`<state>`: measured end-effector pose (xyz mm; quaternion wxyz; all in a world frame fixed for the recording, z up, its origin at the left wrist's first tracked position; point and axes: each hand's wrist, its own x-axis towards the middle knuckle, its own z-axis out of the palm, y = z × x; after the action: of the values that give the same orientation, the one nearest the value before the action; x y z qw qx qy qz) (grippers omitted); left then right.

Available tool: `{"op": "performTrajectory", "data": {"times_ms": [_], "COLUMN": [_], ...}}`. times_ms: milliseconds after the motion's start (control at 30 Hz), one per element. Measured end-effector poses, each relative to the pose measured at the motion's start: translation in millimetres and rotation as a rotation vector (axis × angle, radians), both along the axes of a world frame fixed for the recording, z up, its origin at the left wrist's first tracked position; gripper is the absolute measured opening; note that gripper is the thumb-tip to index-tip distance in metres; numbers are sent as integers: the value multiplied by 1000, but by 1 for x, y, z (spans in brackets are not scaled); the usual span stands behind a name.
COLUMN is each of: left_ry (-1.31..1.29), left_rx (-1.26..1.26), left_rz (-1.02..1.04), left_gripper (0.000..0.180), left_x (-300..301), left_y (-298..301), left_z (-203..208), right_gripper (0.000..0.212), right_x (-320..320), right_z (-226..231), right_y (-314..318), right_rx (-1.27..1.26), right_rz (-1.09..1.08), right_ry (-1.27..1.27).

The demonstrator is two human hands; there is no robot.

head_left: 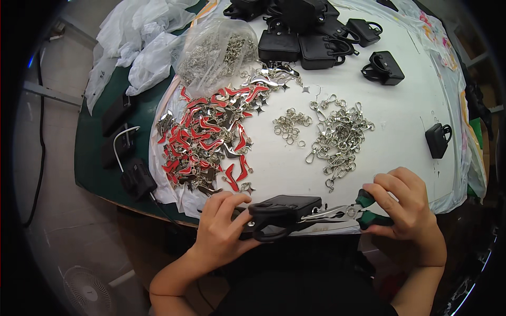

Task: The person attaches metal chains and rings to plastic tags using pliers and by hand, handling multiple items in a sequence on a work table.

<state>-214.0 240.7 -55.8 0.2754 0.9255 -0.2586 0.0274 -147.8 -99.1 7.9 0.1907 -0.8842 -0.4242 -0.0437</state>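
Observation:
At the table's near edge, my left hand (217, 225) is closed around the handle end of a black mini handbag (298, 203). My right hand (405, 203) grips long-nose pliers (345, 211) by their green handles, which are spread apart. The plier tips point left and meet the right side of the bag. Whether the jaws pinch a small metal part there is too small to tell. Beyond the bag lie loose silver rings (291, 125) and a pile of silver swivel clasps with rings (342, 134). Red high-heel charms (203, 138) are heaped to the left.
A clear plastic bag of metal chain parts (219, 55) sits behind the charms. Several black mini handbags (279, 46) are stacked at the far side, with single ones (437, 141) on the right. White plastic bags (142, 37) and a black adapter with cable (138, 178) lie left.

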Motion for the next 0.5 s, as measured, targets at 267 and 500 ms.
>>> {"op": "performTrajectory", "data": {"times_ms": [267, 500], "left_ry": [261, 217], "left_rx": [-459, -202], "left_rz": [-207, -307], "left_gripper": [45, 53], "left_x": [59, 94], "left_y": [-22, -35], "left_z": [11, 31], "right_gripper": [59, 56], "right_x": [4, 1], "right_z": [-32, -76], "right_y": [-35, -89], "right_rx": [68, -110], "right_rz": [-142, -760], "right_ry": [82, -81]}}
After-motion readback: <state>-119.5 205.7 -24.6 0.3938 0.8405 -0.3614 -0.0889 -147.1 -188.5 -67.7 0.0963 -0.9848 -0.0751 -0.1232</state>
